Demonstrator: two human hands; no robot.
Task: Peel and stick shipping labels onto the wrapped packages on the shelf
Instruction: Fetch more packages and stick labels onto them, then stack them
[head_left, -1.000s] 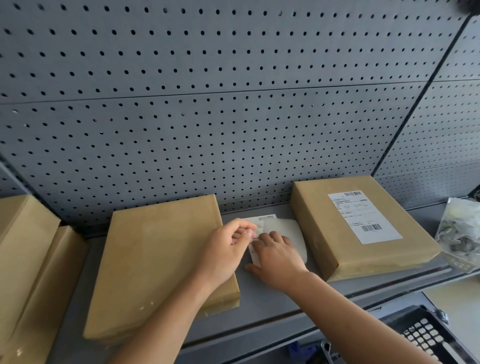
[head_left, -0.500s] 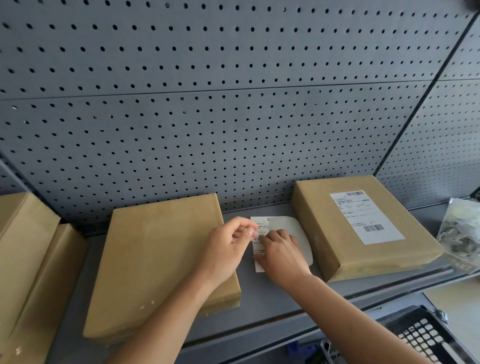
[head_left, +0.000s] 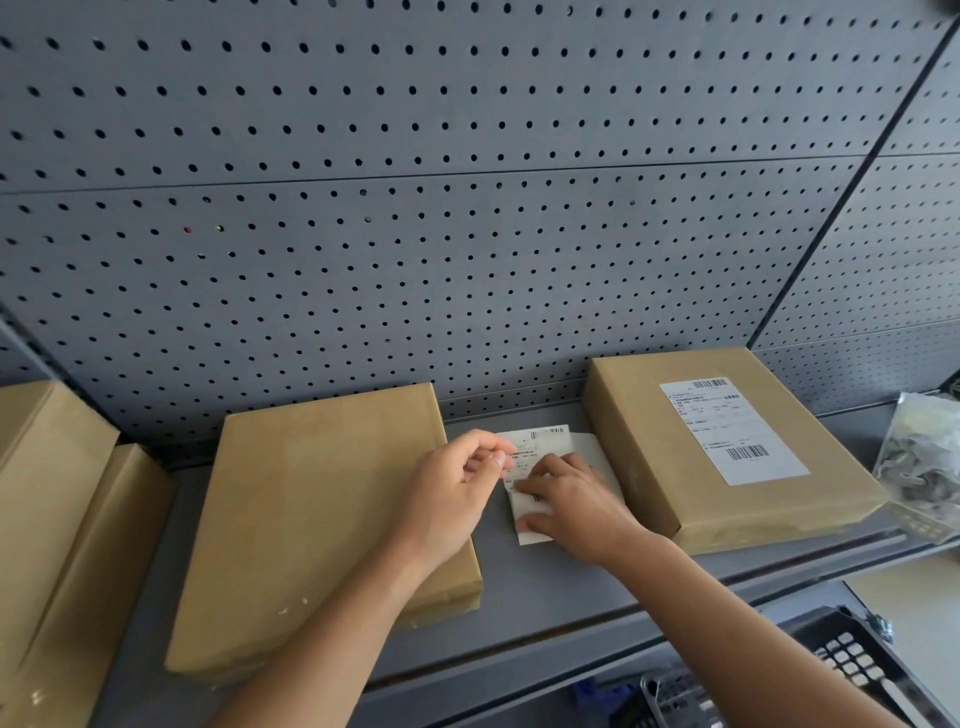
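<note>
A white shipping label (head_left: 543, 441) on its backing sheet (head_left: 592, 452) lies on the grey shelf (head_left: 545, 587) between two brown wrapped packages. My left hand (head_left: 457, 493) pinches the label's left edge between thumb and fingers. My right hand (head_left: 571, 501) lies on the sheet, fingers curled over the label's lower part. The package on the left (head_left: 322, 514) has a bare top. The package on the right (head_left: 727, 447) carries a stuck label (head_left: 732, 431) with barcodes.
More brown packages (head_left: 57, 509) stand at the far left. A clear plastic bag (head_left: 922, 462) sits at the shelf's right end. A black mesh basket (head_left: 852, 660) is below at the lower right. A grey pegboard wall (head_left: 467, 208) backs the shelf.
The label has peeled further from its backing; more printed face and the top barcode now show. Both hands stayed in nearly the same place.
</note>
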